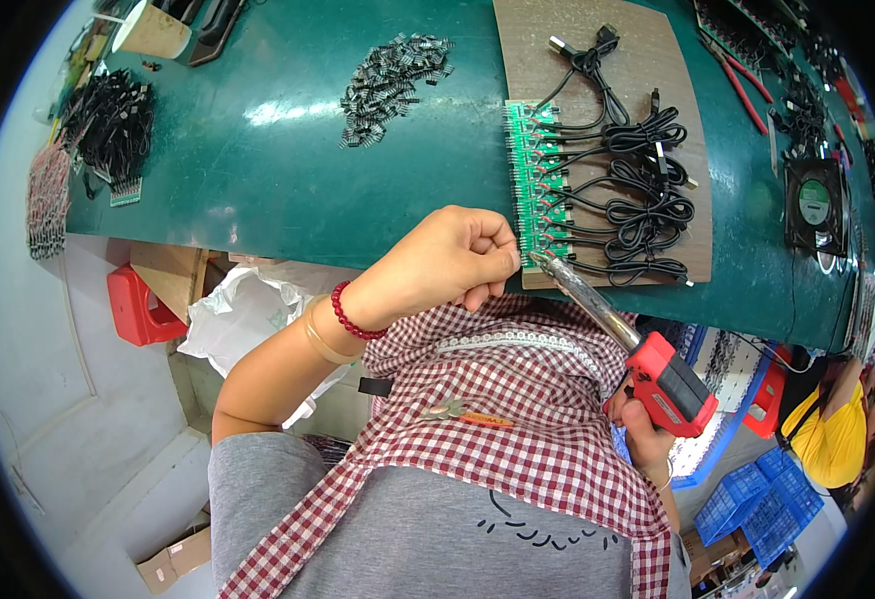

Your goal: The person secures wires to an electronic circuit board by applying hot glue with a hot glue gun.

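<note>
Right hand (645, 434): wraps one soldering gun (660, 377).
Soldering gun: slants, pointing far-left, tip at green panel's (524, 185) near end.
Left hand (472, 258): fingers curled; cannot tell if pinching.
Green panel: one, long axis near-to-far.

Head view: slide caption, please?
Right hand holds a soldering iron, tip at the green circuit board; left hand close beside it.

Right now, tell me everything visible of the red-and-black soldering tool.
The soldering tool has a boxy red-and-black handle and a long, metallic-looking barrel narrowing to a tip. It slants up and leftward from the grip of the right hand, its tip at the near end of the green circuit board; contact there is unclear.
</note>
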`<action>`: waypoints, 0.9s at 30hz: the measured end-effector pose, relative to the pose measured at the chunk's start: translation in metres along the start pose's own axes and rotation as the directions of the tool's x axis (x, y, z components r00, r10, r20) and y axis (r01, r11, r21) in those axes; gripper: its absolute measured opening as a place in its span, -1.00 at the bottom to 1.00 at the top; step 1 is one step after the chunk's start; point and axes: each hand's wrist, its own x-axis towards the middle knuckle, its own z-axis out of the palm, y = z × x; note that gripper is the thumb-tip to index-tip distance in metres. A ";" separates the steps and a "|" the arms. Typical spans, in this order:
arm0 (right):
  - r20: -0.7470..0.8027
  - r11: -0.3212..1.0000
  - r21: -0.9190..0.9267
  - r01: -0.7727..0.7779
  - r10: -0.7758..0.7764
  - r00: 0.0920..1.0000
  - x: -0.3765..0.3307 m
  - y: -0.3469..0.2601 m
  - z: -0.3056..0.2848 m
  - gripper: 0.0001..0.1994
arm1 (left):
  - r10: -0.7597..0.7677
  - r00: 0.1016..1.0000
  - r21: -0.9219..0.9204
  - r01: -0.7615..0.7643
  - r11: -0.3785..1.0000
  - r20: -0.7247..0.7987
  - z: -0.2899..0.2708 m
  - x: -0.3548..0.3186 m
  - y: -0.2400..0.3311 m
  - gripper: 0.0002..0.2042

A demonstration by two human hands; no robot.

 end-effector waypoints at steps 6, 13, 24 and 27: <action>0.020 1.000 0.020 0.016 -0.017 1.000 0.003 -0.009 0.006 -0.80 | -0.002 1.000 0.012 0.002 1.000 -0.015 0.002 0.000 0.001 -0.89; -0.016 0.991 0.127 -0.031 0.033 0.999 -0.002 -0.013 0.007 -0.81 | 0.007 1.000 0.004 -0.007 1.000 -0.012 0.001 0.000 0.000 -0.90; -0.007 0.999 -0.041 -0.020 0.019 1.000 -0.001 -0.009 0.008 -0.74 | 0.010 1.000 0.014 -0.010 1.000 -0.020 0.002 0.000 -0.001 -0.90; -0.020 0.994 -0.104 0.018 -0.020 1.000 0.001 -0.009 0.011 -0.62 | 0.012 1.000 0.021 -0.012 1.000 -0.021 0.002 0.000 -0.001 -0.89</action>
